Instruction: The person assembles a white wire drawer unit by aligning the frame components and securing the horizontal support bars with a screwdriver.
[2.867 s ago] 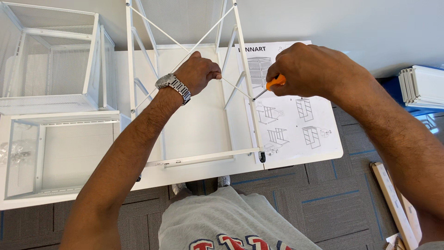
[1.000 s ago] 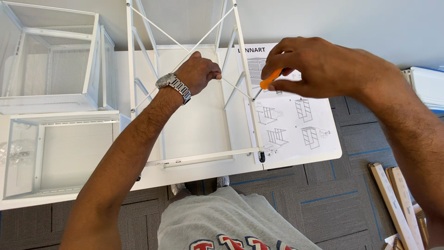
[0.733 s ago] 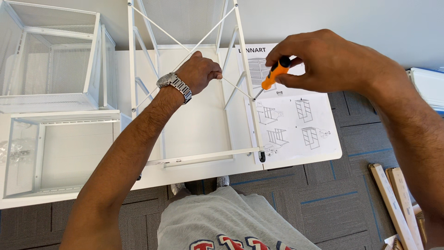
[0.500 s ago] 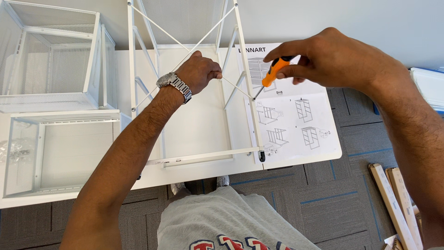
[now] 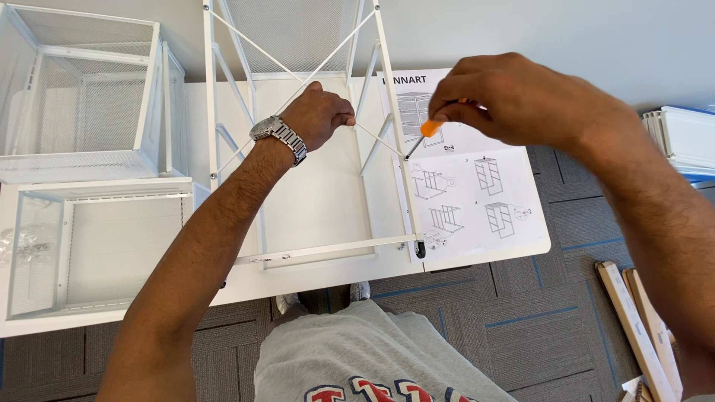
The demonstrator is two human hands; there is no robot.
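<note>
- White table [image 5: 328,275] across the middle, near edge running from lower left up to a rounded corner at right — beyond it, grey carpet tiles with thin blue lines, open on the right side.
- White metal frame [image 5: 211,97] standing on the table, tall uprights rising out of the top of the view, two thin diagonal braces crossing between them, a small black caster at the lower right foot.
- Two white mesh baskets [image 5: 89,112] at far left, one behind the other, filling that end of the table up to the frame's left upright.
- Paper instruction sheet [image 5: 477,193] lying flat by the table's right edge, white with black line drawings of frames in steps, partly under the frame's right upright.
- Stack of white parts on something blue [image 5: 689,138] at far right, off the table; pale wooden slats [image 5: 633,327] on the carpet at lower right.
- Left hand [image 5: 316,115], metal watch on the wrist, reached inside the frame, fingers pinched around a diagonal brace near the right upright.
- Right hand [image 5: 514,97] above the sheet, fingers clenched on an orange-handled screwdriver [image 5: 424,134] — tip angled down-left, touching the right upright.
</note>
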